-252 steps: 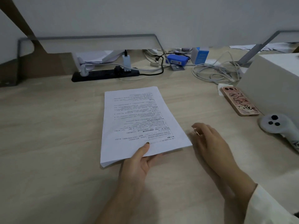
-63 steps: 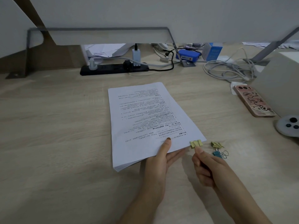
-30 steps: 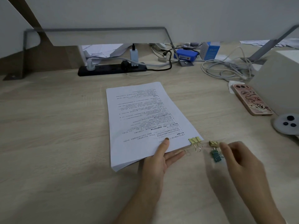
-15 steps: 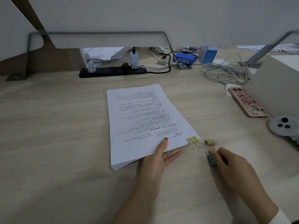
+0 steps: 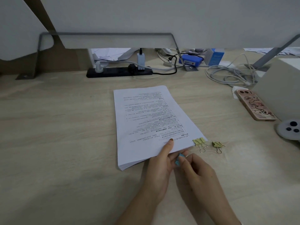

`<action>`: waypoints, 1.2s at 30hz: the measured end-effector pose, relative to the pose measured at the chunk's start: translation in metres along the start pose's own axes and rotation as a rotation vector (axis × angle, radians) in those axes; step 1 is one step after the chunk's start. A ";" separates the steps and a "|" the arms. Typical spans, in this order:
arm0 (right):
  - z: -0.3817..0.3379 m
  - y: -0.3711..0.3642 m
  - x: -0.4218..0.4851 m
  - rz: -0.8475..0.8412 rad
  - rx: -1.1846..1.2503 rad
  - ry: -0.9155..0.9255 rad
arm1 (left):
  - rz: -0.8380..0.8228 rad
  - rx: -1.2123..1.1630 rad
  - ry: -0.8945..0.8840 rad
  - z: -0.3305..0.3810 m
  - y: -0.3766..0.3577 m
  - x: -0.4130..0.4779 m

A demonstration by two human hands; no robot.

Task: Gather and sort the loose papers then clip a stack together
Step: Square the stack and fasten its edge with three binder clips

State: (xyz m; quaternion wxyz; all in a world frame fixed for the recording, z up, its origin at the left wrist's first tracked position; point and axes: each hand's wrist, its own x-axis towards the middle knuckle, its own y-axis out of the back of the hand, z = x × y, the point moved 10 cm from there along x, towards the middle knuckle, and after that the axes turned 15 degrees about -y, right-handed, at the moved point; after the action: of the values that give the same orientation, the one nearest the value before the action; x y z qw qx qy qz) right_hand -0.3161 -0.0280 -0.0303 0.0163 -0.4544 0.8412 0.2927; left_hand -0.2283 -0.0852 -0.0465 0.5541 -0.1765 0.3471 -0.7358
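Note:
A stack of printed white papers (image 5: 151,120) lies on the wooden desk. A gold binder clip (image 5: 199,142) is clamped on its near right corner. My left hand (image 5: 160,166) holds the stack's near edge, thumb on top and fingers underneath. My right hand (image 5: 196,174) pinches a light blue binder clip (image 5: 179,159) right beside the stack's near edge, close to my left fingers. A second gold binder clip (image 5: 217,145) lies loose on the desk to the right of the stack.
A pink-cased phone (image 5: 255,104) lies at the right beside a white box (image 5: 282,88). A grey controller (image 5: 289,129) sits nearer. A black power strip (image 5: 119,72), coiled cables (image 5: 230,75) and blue boxes (image 5: 191,60) line the back.
My right hand picked the blue clip up from the desk beside the loose gold clip and carried it left to the stack's near edge. My left hand kept its hold.

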 end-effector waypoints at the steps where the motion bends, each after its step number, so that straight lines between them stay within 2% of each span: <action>1: 0.002 0.002 0.002 0.007 -0.006 -0.015 | -0.009 -0.005 -0.003 0.001 -0.001 0.000; 4: 0.005 0.004 0.007 -0.002 -0.081 -0.042 | -0.026 -0.002 -0.009 0.002 -0.002 -0.001; 8: -0.005 0.001 0.004 -0.020 -0.288 0.036 | 0.005 0.015 -0.002 -0.001 0.003 0.000; 12: -0.009 0.001 0.001 -0.007 -0.270 0.057 | 0.004 0.007 -0.015 0.000 0.002 0.000; 17: -0.007 -0.005 -0.003 -0.094 -0.072 -0.021 | -0.036 0.054 -0.011 -0.002 0.000 0.000; 20: 0.000 -0.013 -0.006 -0.217 0.203 -0.137 | -0.049 0.094 -0.016 -0.004 0.005 0.003; 22: 0.000 -0.011 -0.007 -0.241 0.377 -0.159 | -0.060 0.105 0.015 -0.011 0.008 0.004; 27: -0.012 0.002 -0.005 -0.113 0.549 -0.082 | 0.004 0.106 -0.029 -0.009 0.012 0.007; 32: -0.027 -0.009 0.001 -0.015 0.502 -0.033 | -0.033 0.162 -0.032 -0.012 0.013 0.005; 36: -0.020 -0.010 0.010 0.031 0.545 -0.080 | -0.006 0.088 0.012 -0.010 0.017 0.002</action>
State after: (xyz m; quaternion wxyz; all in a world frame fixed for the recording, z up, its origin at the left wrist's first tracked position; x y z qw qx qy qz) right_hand -0.3092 -0.0498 -0.0214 0.1667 -0.4086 0.8944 0.0734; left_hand -0.2243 -0.0866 -0.0658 0.5568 -0.1484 0.3173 -0.7531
